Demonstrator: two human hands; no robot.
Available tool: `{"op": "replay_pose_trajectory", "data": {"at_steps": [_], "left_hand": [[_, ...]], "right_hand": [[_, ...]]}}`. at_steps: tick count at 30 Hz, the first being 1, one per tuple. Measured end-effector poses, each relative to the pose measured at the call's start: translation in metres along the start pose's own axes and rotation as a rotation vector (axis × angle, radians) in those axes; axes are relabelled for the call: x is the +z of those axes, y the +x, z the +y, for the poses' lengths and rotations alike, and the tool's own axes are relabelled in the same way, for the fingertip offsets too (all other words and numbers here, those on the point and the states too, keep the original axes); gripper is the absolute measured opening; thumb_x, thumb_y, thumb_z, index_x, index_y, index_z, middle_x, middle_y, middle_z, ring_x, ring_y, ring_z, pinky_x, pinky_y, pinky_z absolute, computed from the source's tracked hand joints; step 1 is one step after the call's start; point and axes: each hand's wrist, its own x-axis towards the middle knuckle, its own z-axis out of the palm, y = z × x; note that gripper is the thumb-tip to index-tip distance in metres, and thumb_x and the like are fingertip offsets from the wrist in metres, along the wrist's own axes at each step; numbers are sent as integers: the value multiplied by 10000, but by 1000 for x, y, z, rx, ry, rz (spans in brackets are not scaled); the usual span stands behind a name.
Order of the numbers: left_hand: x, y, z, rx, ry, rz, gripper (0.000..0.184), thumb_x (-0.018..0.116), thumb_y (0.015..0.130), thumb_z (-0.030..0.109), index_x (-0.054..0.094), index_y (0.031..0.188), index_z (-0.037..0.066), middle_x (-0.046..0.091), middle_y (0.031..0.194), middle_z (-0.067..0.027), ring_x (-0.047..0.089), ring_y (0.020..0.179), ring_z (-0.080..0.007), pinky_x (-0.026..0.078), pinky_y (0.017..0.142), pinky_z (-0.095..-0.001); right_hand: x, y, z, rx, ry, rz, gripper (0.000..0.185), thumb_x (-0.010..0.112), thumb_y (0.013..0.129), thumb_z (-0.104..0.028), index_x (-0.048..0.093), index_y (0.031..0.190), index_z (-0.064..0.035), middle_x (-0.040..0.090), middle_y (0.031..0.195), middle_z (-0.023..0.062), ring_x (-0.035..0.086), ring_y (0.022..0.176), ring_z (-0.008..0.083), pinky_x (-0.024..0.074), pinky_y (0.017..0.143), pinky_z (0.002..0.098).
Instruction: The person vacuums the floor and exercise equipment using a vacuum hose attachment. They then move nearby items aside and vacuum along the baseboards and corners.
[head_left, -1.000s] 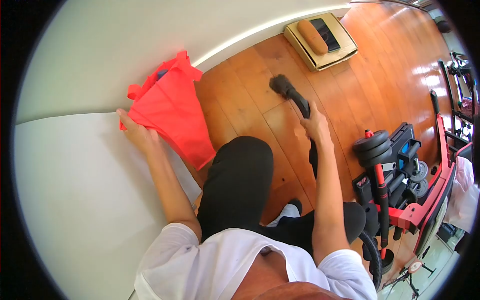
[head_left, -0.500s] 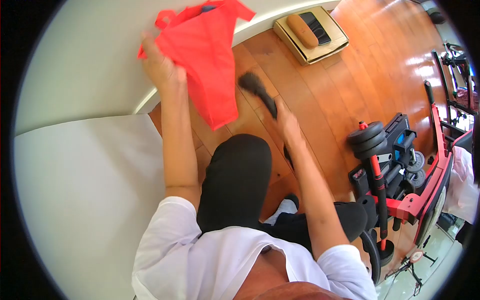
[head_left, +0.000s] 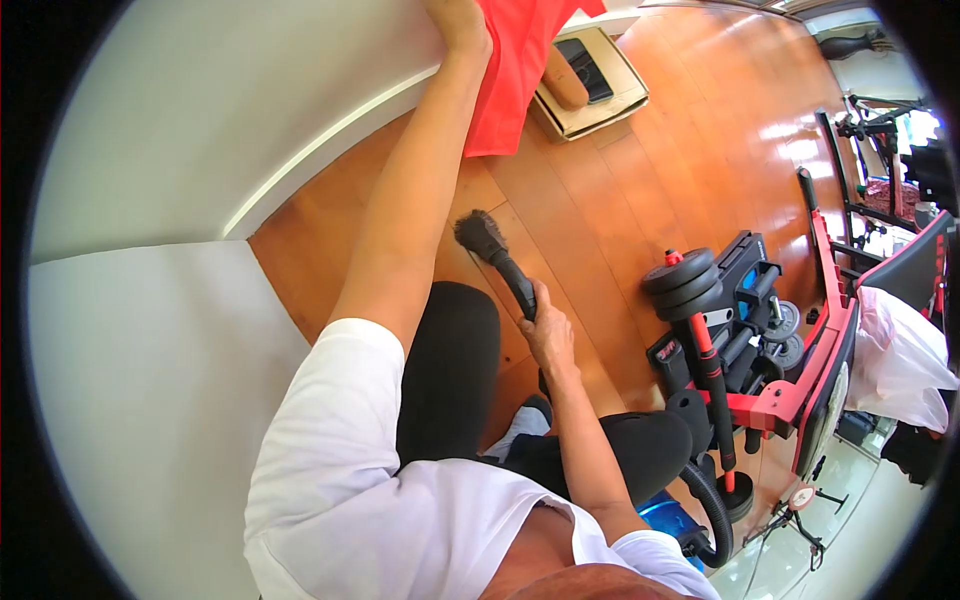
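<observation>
My left hand (head_left: 462,28) is raised at the top edge, its fingers mostly cut off by the frame. Beside it hangs a red cloth bag (head_left: 508,85), which this hand grips; the bag's upper part is out of view. Lower down, my right hand (head_left: 550,335) is wrapped round a black vacuum brush nozzle (head_left: 512,283). Its bristled head (head_left: 480,232) points up and left, over the wooden floor, apart from the red bag. A ribbed black hose (head_left: 715,515) curves beside my right leg, near a blue, partly hidden container (head_left: 668,518).
Behind the bag, a cardboard box (head_left: 600,120) carries a brown case (head_left: 565,82) and a dark, phone-like object (head_left: 585,70). Dumbbell weights (head_left: 685,285) and a red-and-black exercise bench (head_left: 790,395) stand right. A white wall and panel (head_left: 160,380) border my left.
My left hand has moved up and right with the red bag, now nearer the cardboard box. My right hand and the brush nozzle have shifted down and slightly left. The camera view has turned.
</observation>
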Motion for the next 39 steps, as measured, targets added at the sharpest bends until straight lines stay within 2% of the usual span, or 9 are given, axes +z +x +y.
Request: {"op": "replay_pose_trajectory", "data": {"at_steps": [8, 12, 14, 23, 26, 29, 32, 35, 39], "left_hand": [[-28, -26, -7, -78, 3, -43, 446, 530, 1000, 369, 624, 1170, -32, 650, 1153, -96, 586, 1076, -178, 450, 966, -314], [-70, -39, 16, -236, 27, -71, 257, 553, 1000, 314, 579, 968, 60, 585, 898, 14, 567, 824, -82, 500, 776, -285], [-88, -48, 34, -289, 42, -68, 240, 553, 1007, 278, 584, 882, 76, 548, 843, 69, 482, 777, -29, 428, 734, -223], [-144, -88, 47, -290, 344, -61, 236, 603, 980, 295, 575, 901, 75, 556, 896, 47, 496, 858, -51, 404, 808, -232], [-149, -100, 47, -271, 398, -88, 428, 730, 879, 332, 528, 1120, 43, 560, 1065, -28, 527, 993, -128, 412, 909, -282], [-159, -124, 37, -63, 863, -146, 911, 859, 715, 378, 334, 1362, 11, 466, 1310, -135, 478, 1209, -240, 376, 1033, -356], [-167, -143, 19, -52, 1145, -164, 1214, 917, 591, 405, 168, 1454, -7, 326, 1451, -217, 368, 1346, -318, 322, 1103, -414], [-164, -150, -27, -208, 730, -174, 1177, 896, 634, 401, 162, 1453, -18, 371, 1429, -224, 397, 1322, -345, 342, 1089, -420], [-154, -131, -60, -431, 765, -180, 976, 819, 742, 397, 268, 1438, -10, 404, 1417, -209, 411, 1306, -367, 349, 1084, -420]], "right_hand": [[0, 1, 3, 10, 54, 2, 648, 668, 767, -116, 436, 1359, -241, 656, 899, 247, 641, 930, 434, 484, 792, 500], [-10, 4, 0, 19, 28, -47, 701, 707, 777, -82, 402, 1389, -241, 674, 978, 219, 635, 985, 422, 491, 813, 506], [-11, 6, 0, 13, 28, -45, 707, 706, 775, -82, 403, 1392, -246, 675, 982, 213, 635, 989, 420, 490, 817, 504], [-14, 9, 0, -43, 65, 25, 639, 670, 757, -119, 465, 1351, -234, 654, 863, 235, 644, 894, 427, 483, 767, 486], [-10, 12, 3, -60, 62, 36, 642, 676, 760, -116, 465, 1356, -225, 652, 856, 237, 645, 890, 424, 484, 762, 482], [-13, 14, -2, -33, 49, -11, 690, 696, 765, -98, 427, 1383, -246, 668, 930, 230, 643, 939, 424, 490, 793, 504], [-16, 13, -5, -1, 33, -35, 720, 705, 767, -87, 404, 1397, -261, 677, 964, 226, 643, 960, 423, 493, 808, 514], [-15, 13, -4, -16, 29, -26, 724, 706, 768, -86, 399, 1400, -261, 678, 955, 229, 645, 953, 422, 493, 801, 514], [-14, 14, -4, -18, 19, -44, 716, 703, 774, -85, 398, 1401, -251, 675, 952, 238, 647, 944, 423, 492, 791, 513]]}}
